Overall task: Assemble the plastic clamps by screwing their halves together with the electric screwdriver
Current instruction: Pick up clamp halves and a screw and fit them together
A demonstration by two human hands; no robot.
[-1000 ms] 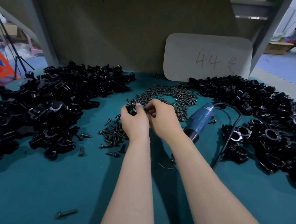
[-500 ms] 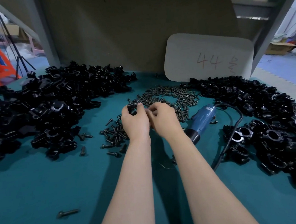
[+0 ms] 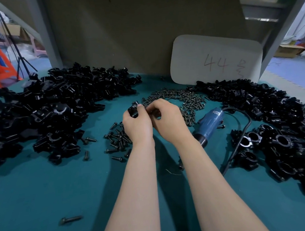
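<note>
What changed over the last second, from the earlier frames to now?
Nothing moved noticeably. The left hand still holds the black clamp, and the right hand stays curled beside it, over the screws. The blue screwdriver lies untouched on the table.

Table cover [image 3: 45, 195]: teal, matt, even in tone, probably cloth. Clamp halves [image 3: 45, 112], assembled clamps [image 3: 283, 142] and the held clamp half [image 3: 133, 111]: black moulded plastic, smooth, glossy highlights on the curves; screws [image 3: 183, 97]: dark metal, dull sheen. Electric screwdriver [image 3: 210, 123]: smooth blue plastic body, satin, with black collar; cable [image 3: 240, 141]: smooth black sheath; number card [image 3: 216, 56]: pale matt board.
</note>
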